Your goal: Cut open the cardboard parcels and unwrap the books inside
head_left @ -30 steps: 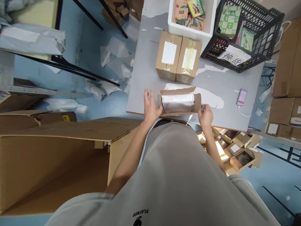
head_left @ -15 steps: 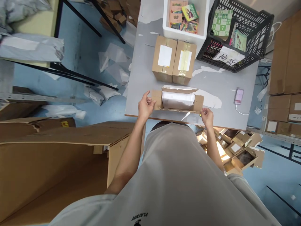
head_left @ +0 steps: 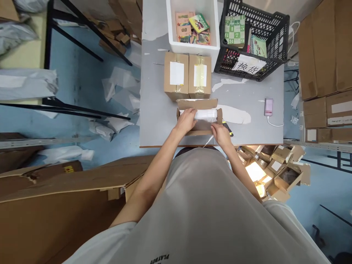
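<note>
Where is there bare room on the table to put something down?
There's bare tabletop left of the two taped boxes and open box, and more between the yellow-black tool and the phone. It's crowded at the back, with the white bin and black crate, and front middle, around the left hand and right hand.

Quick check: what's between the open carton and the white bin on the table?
In the head view, two taped cardboard boxes stand side by side between the open carton and the white bin.
</note>
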`<state>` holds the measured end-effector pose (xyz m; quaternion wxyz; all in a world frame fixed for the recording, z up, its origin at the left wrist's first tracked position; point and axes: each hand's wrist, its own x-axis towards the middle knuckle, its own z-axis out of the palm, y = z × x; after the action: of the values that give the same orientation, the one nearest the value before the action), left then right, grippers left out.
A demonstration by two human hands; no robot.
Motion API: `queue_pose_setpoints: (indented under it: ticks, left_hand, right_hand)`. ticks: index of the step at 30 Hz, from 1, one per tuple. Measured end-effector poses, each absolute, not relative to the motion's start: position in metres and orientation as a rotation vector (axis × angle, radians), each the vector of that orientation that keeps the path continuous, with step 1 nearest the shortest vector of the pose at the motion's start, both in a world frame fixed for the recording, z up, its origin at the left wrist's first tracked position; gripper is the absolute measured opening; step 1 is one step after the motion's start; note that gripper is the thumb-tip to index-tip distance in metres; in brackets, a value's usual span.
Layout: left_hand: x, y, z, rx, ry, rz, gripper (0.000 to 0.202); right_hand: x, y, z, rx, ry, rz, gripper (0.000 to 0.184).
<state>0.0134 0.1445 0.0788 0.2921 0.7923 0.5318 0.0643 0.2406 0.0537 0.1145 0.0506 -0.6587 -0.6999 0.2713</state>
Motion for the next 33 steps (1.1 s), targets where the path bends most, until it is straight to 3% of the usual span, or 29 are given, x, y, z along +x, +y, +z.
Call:
queue_pose_setpoints:
  ticks: [5, 12, 21, 28, 33]
  left_hand:
    - [0.024, 0.142, 0.074, 2.158, 1.467, 0.028, 0.073]
    - [0.031, 0.139, 0.076, 2.17, 1.504, -0.043, 0.049]
    - [0.023, 0.127, 0.109, 2.104, 1.439, -0.219, 0.042]
    - [-0.042, 0.148, 0.176, 1.78, 1.618, 0.496, 0.043]
    - [-0.059, 0.144, 0.192, 1.027, 1.353, 0.925, 0.067]
  right_hand:
    - [0.244, 0.035, 0.101, -2.054, -1.971, 0.811, 0.051]
    - [0.255, 0.03, 0.085, -2.076, -1.779, 0.852, 0.056]
    - [0.251, 0.031, 0.077, -2.023, -1.623, 0.871, 0.06]
    - [0.249, 0.046, 0.095, -1.787, -1.189, 0.95, 0.074]
    - [0.236, 0.071, 0.137, -1.388, -0.957, 1.18, 0.08]
